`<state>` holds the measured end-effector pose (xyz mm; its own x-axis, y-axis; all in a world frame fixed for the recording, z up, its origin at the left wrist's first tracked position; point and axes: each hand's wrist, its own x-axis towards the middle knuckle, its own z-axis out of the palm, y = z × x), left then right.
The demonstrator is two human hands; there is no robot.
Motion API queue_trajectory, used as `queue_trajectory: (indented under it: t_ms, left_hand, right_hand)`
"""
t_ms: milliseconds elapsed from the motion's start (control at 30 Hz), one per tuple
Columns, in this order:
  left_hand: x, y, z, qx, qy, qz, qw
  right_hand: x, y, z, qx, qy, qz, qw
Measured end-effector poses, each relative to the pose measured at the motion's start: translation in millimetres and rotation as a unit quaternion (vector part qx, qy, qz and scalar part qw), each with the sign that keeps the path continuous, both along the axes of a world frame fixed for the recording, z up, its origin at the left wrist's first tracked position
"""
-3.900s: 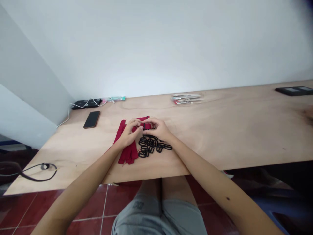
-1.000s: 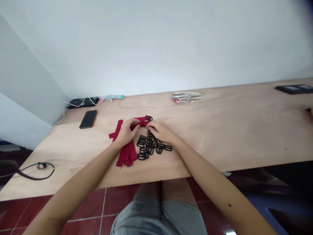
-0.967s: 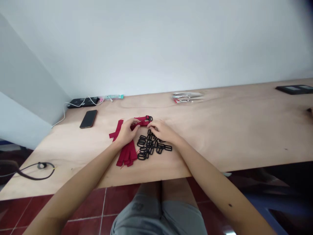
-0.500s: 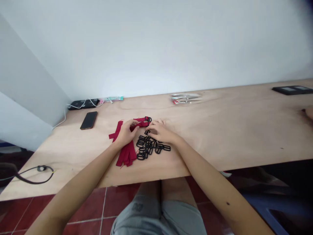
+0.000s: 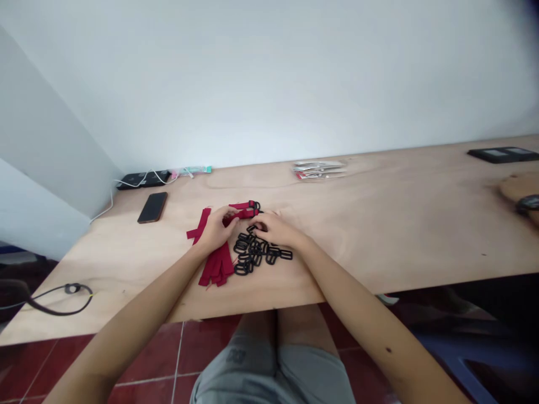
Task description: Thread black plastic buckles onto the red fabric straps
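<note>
Red fabric strips (image 5: 218,268) lie in a loose bundle on the wooden table, running under and beside my left hand (image 5: 218,227). Its fingers are closed on a red strap (image 5: 244,214) that has a black buckle at its right end. Another red strap with black hardware (image 5: 254,205) lies just behind. My right hand (image 5: 273,228) has its fingers bent together over a black buckle (image 5: 251,229) at the top of a pile of black buckles (image 5: 256,247); whether it grips that piece is hard to make out.
A phone (image 5: 152,207) lies at the left, with black boxes and a white cable (image 5: 143,178) behind it. Plastic packets (image 5: 320,169) are by the wall. A black cable (image 5: 63,306) loops at front left. Another person's forearm (image 5: 520,191) rests at the far right, near a black device (image 5: 503,154).
My right hand's fingers have drawn in closer over the buckles. The other person's arm has come further into view at the right. My left hand has hardly moved.
</note>
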<state>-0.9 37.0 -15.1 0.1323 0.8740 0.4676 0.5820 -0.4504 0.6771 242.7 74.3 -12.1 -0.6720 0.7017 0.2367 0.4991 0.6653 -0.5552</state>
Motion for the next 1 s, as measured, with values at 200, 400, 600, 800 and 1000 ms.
queue_trajectory:
  t_ms: [200, 400, 600, 800, 1000]
  left_hand:
    - [0.5, -2.3, 5.2, 0.017, 0.014, -0.015, 1.0]
    - [1.2, -2.1, 6.3, 0.02, 0.013, -0.015, 1.0]
    - [1.0, -1.4, 4.7, 0.017, 0.007, -0.001, 1.0]
    - [-0.3, -0.8, 7.1, 0.008, 0.014, 0.008, 1.0]
    - [-2.0, 1.6, 6.0, 0.027, 0.007, 0.007, 1.0]
  right_hand:
    - [-0.6, 4.1, -5.3, -0.003, 0.033, 0.005, 0.999]
    - [0.1, 3.0, -7.1, 0.006, 0.039, 0.011, 0.999]
    - [-1.2, -2.3, -1.1, 0.02, 0.034, 0.003, 0.999]
    - [-2.4, -2.2, 1.1, -0.072, 0.096, 0.04, 0.992]
    - [-10.3, -1.3, -1.3, -0.156, 0.194, 0.026, 0.968]
